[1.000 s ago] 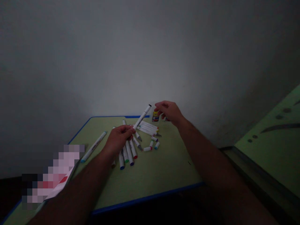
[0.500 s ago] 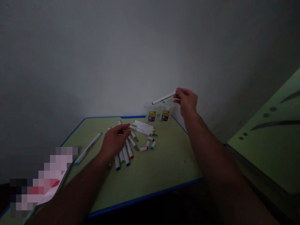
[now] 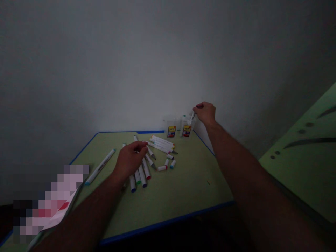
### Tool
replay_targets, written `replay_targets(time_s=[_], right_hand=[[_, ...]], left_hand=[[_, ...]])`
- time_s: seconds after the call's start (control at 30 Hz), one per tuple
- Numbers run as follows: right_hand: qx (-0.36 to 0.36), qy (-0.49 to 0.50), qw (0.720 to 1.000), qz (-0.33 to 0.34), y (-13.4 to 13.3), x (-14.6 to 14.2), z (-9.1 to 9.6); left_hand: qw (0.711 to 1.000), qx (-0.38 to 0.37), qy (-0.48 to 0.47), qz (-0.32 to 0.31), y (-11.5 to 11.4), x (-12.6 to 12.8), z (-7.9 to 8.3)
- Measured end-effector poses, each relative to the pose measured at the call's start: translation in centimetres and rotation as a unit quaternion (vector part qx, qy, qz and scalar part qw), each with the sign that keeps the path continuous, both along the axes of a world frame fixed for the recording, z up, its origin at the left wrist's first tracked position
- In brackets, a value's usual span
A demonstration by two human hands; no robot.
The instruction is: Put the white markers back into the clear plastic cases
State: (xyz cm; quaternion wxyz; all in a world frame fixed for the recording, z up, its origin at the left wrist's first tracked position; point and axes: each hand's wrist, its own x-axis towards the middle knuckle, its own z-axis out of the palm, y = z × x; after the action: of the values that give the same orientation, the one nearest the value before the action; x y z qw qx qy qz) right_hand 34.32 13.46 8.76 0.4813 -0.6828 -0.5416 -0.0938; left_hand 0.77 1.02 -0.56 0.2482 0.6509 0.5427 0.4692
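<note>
My right hand [image 3: 207,112] pinches a white marker [image 3: 193,114] by its upper end, over the right clear plastic container [image 3: 187,126]. The marker points steeply down, its lower part at the container's mouth. A green-ended marker [image 3: 184,116] stands in that same container. My left hand [image 3: 131,157] hovers over a spread of white markers [image 3: 141,171] with coloured ends, its fingers loosely curled, thumb and forefinger slightly apart, nothing visible between them. Several more markers [image 3: 162,143] lie side by side beyond it, some with bare grey tips. Loose caps [image 3: 162,168] lie to their front.
Next to the right container stands a second clear container [image 3: 171,131] with a yellow label. A blue-ended marker [image 3: 100,167] lies alone at the left, near a pinkish sheet [image 3: 56,215], partly blurred. The green table [image 3: 183,196] has blue edges and meets a grey wall.
My right hand has moved slightly left and lower, and its marker has turned from nearly level to steeply downward at the right container. The left hand stays over the markers, its fingertips closer together.
</note>
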Motion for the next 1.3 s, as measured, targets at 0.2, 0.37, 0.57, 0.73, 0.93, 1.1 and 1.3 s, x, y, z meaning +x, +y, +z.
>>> replay_targets(time_s=[0.2,0.37,0.57,0.73,0.93,1.1,1.3], right_hand=[[-0.097,-0.05,0.994,0.031,1.4,-0.8,-0.9],[-0.153,-0.089,0.984,0.026,1.9,-1.1,-1.5],[-0.169,-0.112,0.979,0.017,2.4,-1.4,-2.0],[-0.177,-0.1,0.979,0.014,2.5,-1.4,-2.0],[-0.185,-0.077,0.98,0.01,2.1,-1.6,-1.5],[-0.173,-0.071,0.982,0.01,1.8,-1.6,-1.6],[-0.138,-0.059,0.989,0.004,1.6,-1.6,-1.4]], left_hand=[[1.0,-0.001,0.01,-0.002,0.1,-0.1,-0.2],[1.0,0.002,0.007,0.003,0.0,-0.1,0.0],[1.0,0.0,0.015,0.004,-0.1,0.0,0.0],[1.0,-0.007,0.004,0.004,0.0,0.0,-0.2],[1.0,-0.003,0.008,0.004,0.1,0.0,-0.3],[1.0,-0.002,0.01,0.002,0.1,0.0,-0.3],[1.0,-0.005,0.018,-0.001,0.3,-0.2,-0.6]])
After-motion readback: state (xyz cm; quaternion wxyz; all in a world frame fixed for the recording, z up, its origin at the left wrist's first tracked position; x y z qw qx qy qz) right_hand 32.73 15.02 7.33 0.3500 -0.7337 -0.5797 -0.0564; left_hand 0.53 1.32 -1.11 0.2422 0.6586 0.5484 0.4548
